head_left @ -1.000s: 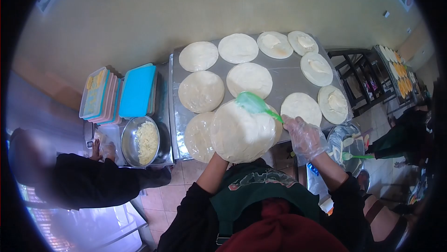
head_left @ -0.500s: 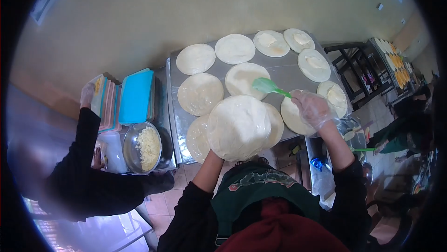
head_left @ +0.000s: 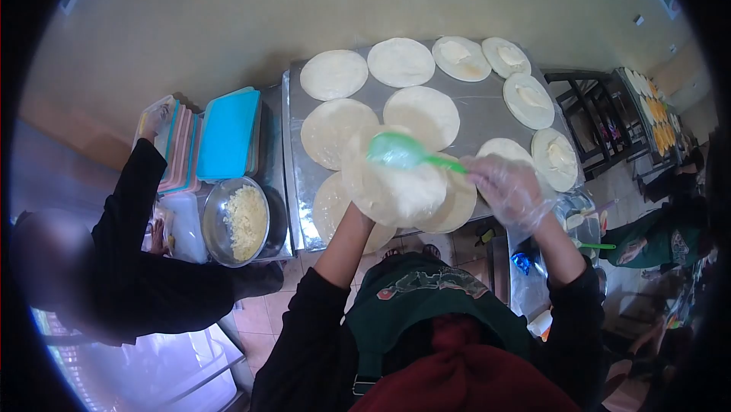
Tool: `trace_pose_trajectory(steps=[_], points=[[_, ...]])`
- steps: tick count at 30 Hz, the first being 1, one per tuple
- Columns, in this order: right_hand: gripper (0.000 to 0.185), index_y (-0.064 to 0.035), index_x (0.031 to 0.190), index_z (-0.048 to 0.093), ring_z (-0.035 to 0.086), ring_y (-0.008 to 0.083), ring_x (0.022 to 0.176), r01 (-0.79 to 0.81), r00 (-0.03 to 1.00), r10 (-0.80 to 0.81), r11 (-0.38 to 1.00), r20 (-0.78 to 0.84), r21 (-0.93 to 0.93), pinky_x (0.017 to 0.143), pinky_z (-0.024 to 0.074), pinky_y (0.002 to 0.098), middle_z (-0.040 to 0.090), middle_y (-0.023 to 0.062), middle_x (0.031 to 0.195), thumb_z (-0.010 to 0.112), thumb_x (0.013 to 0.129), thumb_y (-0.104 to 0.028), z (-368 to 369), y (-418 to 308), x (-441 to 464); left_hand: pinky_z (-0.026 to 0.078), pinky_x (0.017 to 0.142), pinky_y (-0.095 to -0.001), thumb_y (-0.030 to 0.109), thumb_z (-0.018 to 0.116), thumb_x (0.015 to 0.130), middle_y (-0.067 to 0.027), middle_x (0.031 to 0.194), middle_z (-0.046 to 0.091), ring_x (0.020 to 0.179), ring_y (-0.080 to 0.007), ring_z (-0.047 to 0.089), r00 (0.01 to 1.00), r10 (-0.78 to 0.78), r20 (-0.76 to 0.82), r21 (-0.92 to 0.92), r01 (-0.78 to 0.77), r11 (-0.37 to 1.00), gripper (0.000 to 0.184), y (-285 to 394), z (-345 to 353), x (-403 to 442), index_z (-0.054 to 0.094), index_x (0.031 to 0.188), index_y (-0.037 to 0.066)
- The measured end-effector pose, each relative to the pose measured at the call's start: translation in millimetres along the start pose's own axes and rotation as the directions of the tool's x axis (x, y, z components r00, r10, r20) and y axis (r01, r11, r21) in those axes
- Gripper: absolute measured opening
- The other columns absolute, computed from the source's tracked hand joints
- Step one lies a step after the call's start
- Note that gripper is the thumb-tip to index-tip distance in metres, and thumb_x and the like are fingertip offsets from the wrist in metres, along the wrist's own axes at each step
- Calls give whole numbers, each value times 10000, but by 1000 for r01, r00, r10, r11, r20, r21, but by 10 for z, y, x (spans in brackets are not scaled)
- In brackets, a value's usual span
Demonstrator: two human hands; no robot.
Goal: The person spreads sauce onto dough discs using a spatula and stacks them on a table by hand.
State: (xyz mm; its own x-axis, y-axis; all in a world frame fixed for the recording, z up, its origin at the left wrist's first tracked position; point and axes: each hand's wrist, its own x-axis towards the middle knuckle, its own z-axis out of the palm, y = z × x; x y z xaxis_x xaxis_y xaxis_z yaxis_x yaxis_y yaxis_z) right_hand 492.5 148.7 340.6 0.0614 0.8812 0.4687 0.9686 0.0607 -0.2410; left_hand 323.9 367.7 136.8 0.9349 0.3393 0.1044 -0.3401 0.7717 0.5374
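Note:
My left hand (head_left: 361, 216) holds a flat round of dough (head_left: 362, 199) up from below; its fingers are hidden beneath the round. In a clear plastic glove, my right hand (head_left: 506, 183) is closed on the handle of a green spatula (head_left: 397, 151). The spatula's broad, whitish-smeared head is over the held dough; whether it touches cannot be told. Below and beyond the held round, more dough rounds (head_left: 339, 134) lie on the metal table (head_left: 476, 111). Several at the right carry pale dollops, such as the round with a creamy mound (head_left: 529, 100).
At left, a metal bowl (head_left: 207, 233) holds pale grated filling beside blue-lidded trays (head_left: 228, 134). Another person's gloved hand (head_left: 158, 119) reaches to the pink and white containers. A co-worker's sleeve (head_left: 647, 218) shows at right, near a second green utensil (head_left: 594, 244). A dark rack (head_left: 579, 115) adjoins the table.
My right hand has brought the spatula leftward, from above the table to over the held dough. The whole view has shifted slightly.

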Motion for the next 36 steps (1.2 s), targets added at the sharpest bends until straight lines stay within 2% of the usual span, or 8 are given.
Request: trace_pose_trajectory(steps=[2, 7, 13, 17, 19, 26, 33, 36], points=[[253, -188, 1140, 674, 649, 281, 700, -103, 985, 93, 993, 147, 59, 610, 506, 428, 630, 71, 797, 610, 925, -304, 7, -260, -65, 476, 1035, -393, 282, 511, 1002, -134, 1350, 532, 1213, -230, 551, 1000, 17, -9, 158, -15, 987, 489, -32, -166, 129, 394, 1422, 58], [253, -239, 1184, 653, 661, 263, 659, -96, 900, 180, 970, 396, -224, 553, 525, 408, 621, 63, 870, 579, 942, -259, -165, -360, -318, 465, 1044, -407, 411, 458, 1011, -121, 1359, 533, 1223, -260, 546, 963, 265, -54, -78, -268, 960, 547, 85, -220, 301, 379, 1442, 84], [264, -242, 1184, 640, 634, 252, 635, -212, 960, 233, 967, 155, -138, 505, 480, 391, 571, 51, 811, 595, 924, -263, -171, -201, -283, 419, 1091, -436, 382, 456, 1016, -124, 1416, 480, 1289, -268, 486, 873, 457, 173, 29, -468, 883, 540, 458, -14, 277, 366, 1446, 69], [286, -228, 1197, 630, 620, 252, 614, -133, 979, 151, 983, 140, -129, 502, 473, 406, 562, 52, 802, 604, 914, -259, 144, -466, -121, 471, 1039, -459, 534, 414, 995, -125, 1418, 494, 1246, -298, 535, 917, 396, 35, 51, -398, 916, 628, 267, -178, 432, 360, 1463, 119], [314, -215, 1215, 617, 619, 251, 616, -110, 956, 169, 965, 240, -239, 499, 471, 408, 550, 55, 781, 612, 901, -228, 115, -552, -151, 419, 1096, -459, 450, 396, 1020, -146, 1456, 445, 1306, -291, 478, 900, 379, 217, -269, -318, 909, 594, 301, -148, 422, 324, 1478, 78], [309, -208, 1208, 628, 602, 268, 559, -251, 955, 285, 923, 83, -291, 475, 464, 411, 557, 69, 764, 637, 899, -211, -56, -199, -520, 424, 1088, -479, 499, 351, 1019, -139, 1462, 439, 1304, -311, 478, 902, 431, 8, -126, -427, 895, 631, 518, -164, 370, 308, 1482, 72], [295, -116, 1175, 643, 637, 328, 667, -404, 914, 404, 915, -42, 2, 561, 496, 418, 625, 136, 819, 667, 883, -83, 354, 151, -792, 428, 1083, -484, 508, 352, 1015, -142, 1459, 444, 1303, -315, 480, 907, 409, 95, 8, -412, 911, 636, 42, -61, 578, 311, 1481, 78], [288, -71, 1147, 641, 646, 353, 696, -392, 793, 476, 876, -379, 280, 607, 515, 389, 653, 160, 852, 668, 864, -23, 379, 462, -811, 429, 1080, -487, 513, 352, 1014, -143, 1457, 446, 1302, -317, 481, 910, 397, 121, 59, -406, 912, 638, -184, -68, 584, 313, 1481, 80]])
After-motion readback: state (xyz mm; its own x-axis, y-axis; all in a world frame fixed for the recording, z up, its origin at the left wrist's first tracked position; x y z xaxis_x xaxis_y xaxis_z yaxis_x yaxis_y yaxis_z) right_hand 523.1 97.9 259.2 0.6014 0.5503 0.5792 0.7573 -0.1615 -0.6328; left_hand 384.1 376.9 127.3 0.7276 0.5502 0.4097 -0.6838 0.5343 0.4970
